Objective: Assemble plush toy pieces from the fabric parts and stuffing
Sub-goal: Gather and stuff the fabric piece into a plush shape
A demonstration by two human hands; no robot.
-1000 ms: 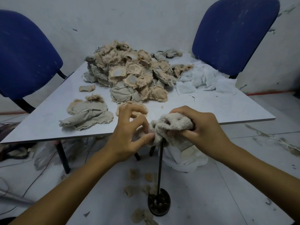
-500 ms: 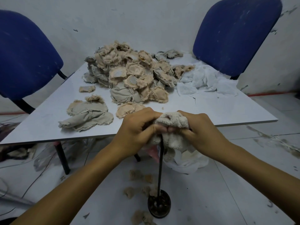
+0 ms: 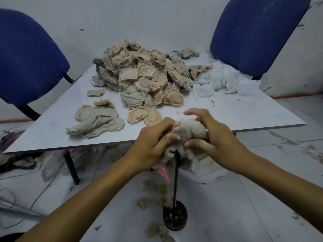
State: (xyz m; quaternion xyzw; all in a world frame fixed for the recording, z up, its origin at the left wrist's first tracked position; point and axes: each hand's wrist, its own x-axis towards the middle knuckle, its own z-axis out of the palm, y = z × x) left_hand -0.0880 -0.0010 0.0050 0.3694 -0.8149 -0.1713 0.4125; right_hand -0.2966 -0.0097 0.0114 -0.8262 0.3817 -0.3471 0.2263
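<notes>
Plush piece [image 3: 189, 131] between left hand [image 3: 153, 142] and right hand [image 3: 215, 137] grip, atop rod [image 3: 175, 179].

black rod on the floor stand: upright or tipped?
Upright. The rod rises near-vertically from its round base on the floor into the plush piece that both hands grip.

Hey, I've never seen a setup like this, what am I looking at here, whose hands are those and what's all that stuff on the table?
There is no machine here. A camera worn on a person's head looks down at their own two bare hands. The left hand and right hand both grip a fuzzy plush piece, which sits on top of a thin black rod standing on a round base on the floor. On the table lies a big pile of beige and grey fabric pieces, a few loose ones nearer, and white cloth to the right. Two blue chairs stand behind.
</notes>
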